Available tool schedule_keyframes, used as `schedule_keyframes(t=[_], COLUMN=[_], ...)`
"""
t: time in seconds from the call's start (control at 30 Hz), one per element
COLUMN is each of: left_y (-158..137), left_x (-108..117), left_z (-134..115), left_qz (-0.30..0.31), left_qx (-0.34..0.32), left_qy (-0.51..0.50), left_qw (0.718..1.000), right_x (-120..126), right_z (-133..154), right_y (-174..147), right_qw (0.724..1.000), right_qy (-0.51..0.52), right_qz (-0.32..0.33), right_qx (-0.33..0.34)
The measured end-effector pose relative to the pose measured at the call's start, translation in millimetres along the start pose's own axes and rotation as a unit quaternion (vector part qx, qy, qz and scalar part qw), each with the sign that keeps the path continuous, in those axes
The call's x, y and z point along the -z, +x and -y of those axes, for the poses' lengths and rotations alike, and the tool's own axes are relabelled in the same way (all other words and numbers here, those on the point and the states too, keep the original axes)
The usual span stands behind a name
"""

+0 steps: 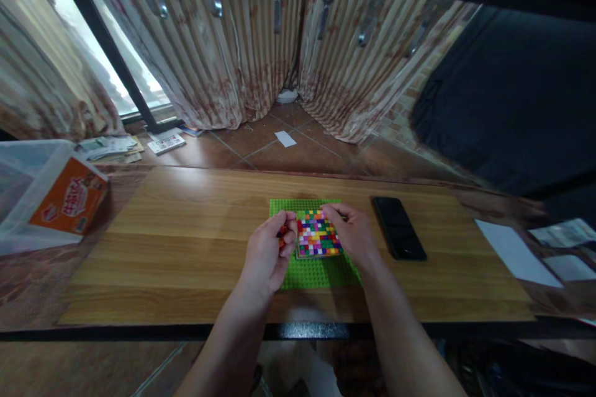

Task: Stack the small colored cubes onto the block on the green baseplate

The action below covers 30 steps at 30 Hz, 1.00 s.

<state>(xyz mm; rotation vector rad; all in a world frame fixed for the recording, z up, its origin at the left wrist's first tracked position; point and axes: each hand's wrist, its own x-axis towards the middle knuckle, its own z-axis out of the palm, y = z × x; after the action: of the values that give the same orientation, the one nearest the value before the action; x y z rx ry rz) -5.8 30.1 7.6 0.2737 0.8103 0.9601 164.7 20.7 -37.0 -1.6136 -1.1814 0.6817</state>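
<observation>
A green studded baseplate (307,278) lies on the wooden table in front of me. On it sits a block of small toy bricks (319,236) in many colours, its top rows uneven at the far edge. My left hand (272,248) is at the block's left side, fingers curled round several small red and orange bricks (282,234). My right hand (351,229) reaches over the block's far right corner, fingertips pressed together on the top row. Whatever lies between those fingertips is hidden.
On the table (186,248), a black phone (399,227) lies right of the baseplate. White paper (516,251) is at the right edge. A clear plastic bin (37,155) with an orange label stands at the left. Beyond the table are striped curtains (223,43) and a tiled floor.
</observation>
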Motion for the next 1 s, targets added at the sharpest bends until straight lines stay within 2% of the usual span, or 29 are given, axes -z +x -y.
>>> schedule_keyframes(t=[0.17, 0.47, 0.53, 0.6, 0.67, 0.87, 1.0], left_y=[0.9, -3.1, -4.5, -5.4, -6.3, -9.6, -10.0], left_x=[0.7, -4.7, -6.8, -8.1, -8.8, -9.9, -8.0], left_z=[0.7, -4.9, -5.5, -5.6, -5.7, -8.7, -9.5], left_qz=[0.0, 0.018, 0.015, 0.022, 0.031, 0.048, 0.063], left_qx=[0.0, 0.023, 0.02, 0.021, 0.021, 0.024, 0.034], left_qy=[-0.018, -0.112, -0.131, -0.147, -0.158, -0.156, -0.148], left_qw=[1.0, 0.993, 0.991, 0.989, 0.987, 0.986, 0.986], right_x=[-0.7, -0.3, 0.4, 1.1, 1.0, -4.6, -8.9], right_z=[3.8, 7.4, 11.9, 20.2, 30.8, 53.3, 54.9], right_y=[-0.9, -3.4, -6.3, -10.8, -16.6, -30.7, -31.6], right_qw=[1.0, 1.0, 0.998, 0.992, 0.984, 0.967, 0.957], right_qy=[0.005, 0.013, 0.0, -0.018, -0.026, -0.073, -0.125], right_qz=[-0.007, -0.014, -0.048, -0.087, -0.096, 0.048, 0.065], right_qx=[-0.012, -0.006, 0.029, 0.091, 0.151, 0.241, 0.254])
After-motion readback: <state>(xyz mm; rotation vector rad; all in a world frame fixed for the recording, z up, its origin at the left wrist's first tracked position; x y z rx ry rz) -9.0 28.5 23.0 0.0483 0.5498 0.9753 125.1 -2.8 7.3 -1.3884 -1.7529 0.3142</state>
